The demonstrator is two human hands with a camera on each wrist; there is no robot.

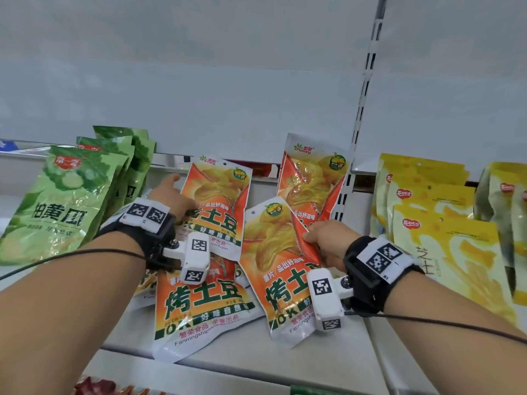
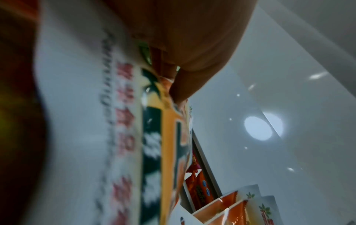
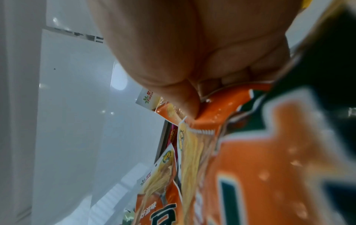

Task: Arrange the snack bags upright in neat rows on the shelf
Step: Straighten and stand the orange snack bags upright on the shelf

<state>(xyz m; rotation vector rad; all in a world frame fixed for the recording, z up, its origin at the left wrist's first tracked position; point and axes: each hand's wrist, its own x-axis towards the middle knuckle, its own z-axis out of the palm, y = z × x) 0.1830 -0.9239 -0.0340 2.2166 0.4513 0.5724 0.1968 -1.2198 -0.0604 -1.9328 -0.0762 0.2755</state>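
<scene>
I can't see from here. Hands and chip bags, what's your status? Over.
Left hand holds one orange bag, right hand pinches another. Orange bags jumbled. Nothing blocking.

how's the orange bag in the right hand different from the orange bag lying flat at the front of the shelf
The held bag is raised at a tilt, pinched at its side edge by the right hand; the flat bag lies face up on the shelf, untouched by that hand. The held bag's top shows its round badge; the flat bag's top is hidden under the left wrist and another bag. The flat bag's bottom corner pokes past the shelf lip. Both share the same orange print.
</scene>
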